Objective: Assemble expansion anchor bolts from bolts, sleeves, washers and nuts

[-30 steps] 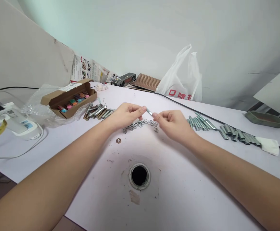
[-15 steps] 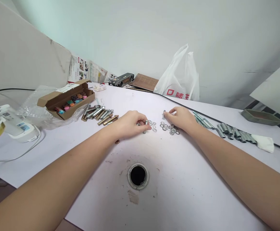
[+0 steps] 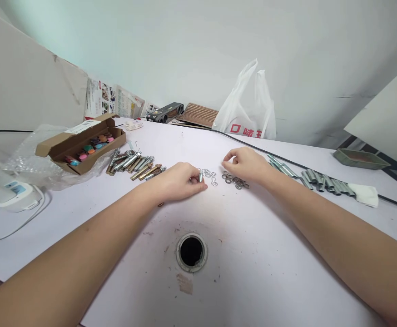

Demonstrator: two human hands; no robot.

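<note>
My left hand (image 3: 185,181) is closed, with a short silver bolt-like piece (image 3: 200,177) showing between thumb and fingers; whatever else lies in the palm is hidden. Beside its fingertips thin split rings (image 3: 214,179) are scattered on the white table. My right hand (image 3: 244,162) hovers just above the pile of flat washers (image 3: 235,180), thumb and forefinger bent together in a pinch. Anything between those fingertips is too small to make out. Left of my left hand lie silver and brass-coloured expansion bolts (image 3: 133,162).
Metal sleeves (image 3: 324,180) and longer rods (image 3: 283,166) lie at right, near a white tissue (image 3: 364,194) and green tray (image 3: 361,159). A black cable (image 3: 253,144) crosses behind. An open cardboard box (image 3: 82,143) stands left. The tabletop has a round hole (image 3: 191,252) in front.
The silver bolt in my right hand's fingertips no longer shows there. That hand has moved slightly left over the washers. My left hand has turned a little; the view shifted slightly.
</note>
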